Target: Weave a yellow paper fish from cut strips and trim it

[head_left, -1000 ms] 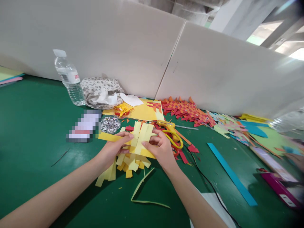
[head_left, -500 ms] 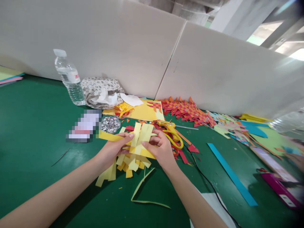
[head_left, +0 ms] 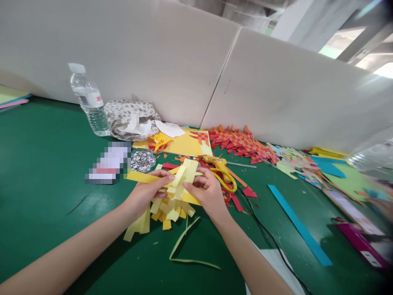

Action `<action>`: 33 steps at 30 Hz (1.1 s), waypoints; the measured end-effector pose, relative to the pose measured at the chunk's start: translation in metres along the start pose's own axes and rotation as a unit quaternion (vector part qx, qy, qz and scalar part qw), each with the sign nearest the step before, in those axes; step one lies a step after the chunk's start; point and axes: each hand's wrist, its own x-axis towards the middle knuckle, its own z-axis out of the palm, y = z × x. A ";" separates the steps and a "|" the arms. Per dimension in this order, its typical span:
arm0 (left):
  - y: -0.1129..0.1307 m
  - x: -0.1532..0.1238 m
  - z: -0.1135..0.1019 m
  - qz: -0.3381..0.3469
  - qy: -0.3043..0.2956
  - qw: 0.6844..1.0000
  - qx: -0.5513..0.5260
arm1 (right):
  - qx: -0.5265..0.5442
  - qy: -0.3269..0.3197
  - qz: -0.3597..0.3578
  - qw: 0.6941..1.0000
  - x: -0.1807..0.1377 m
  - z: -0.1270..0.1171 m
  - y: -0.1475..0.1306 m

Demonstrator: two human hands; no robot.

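No legible text. Bottle (head_left: pixel 97 119) beyond the left hand (head_left: pixel 151 187), off to its left: red print (head_left: pixel 99 98) on label (head_left: pixel 91 99), too small to read.

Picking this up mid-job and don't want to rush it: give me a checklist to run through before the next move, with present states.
1. Left hand gripping the yellow paper strips: ok.
2. Right hand steadying them, thumb on the front: ok.
3. Underside of the held strips lying flat: cannot tell, it faces away from the camera.
4. Space below the hands free of clutter: not ok, loose strips are heaped there.
5. Yellow tool out of both hands: ok, it lies just beyond the right hand.
6. Water bottle standing clear of the hands: ok, back near the partition.
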 end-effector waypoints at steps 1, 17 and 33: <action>0.001 0.000 0.001 0.003 0.006 1.000 0.004 | 0.002 -0.002 -0.001 1.000 0.000 0.000 0.000; 0.003 -0.003 -0.001 0.020 -0.012 1.000 0.011 | -0.007 -0.012 0.001 1.000 -0.001 0.000 -0.003; -0.002 -0.002 0.003 0.070 0.005 0.996 0.054 | 0.046 0.011 0.011 0.999 0.001 -0.002 -0.002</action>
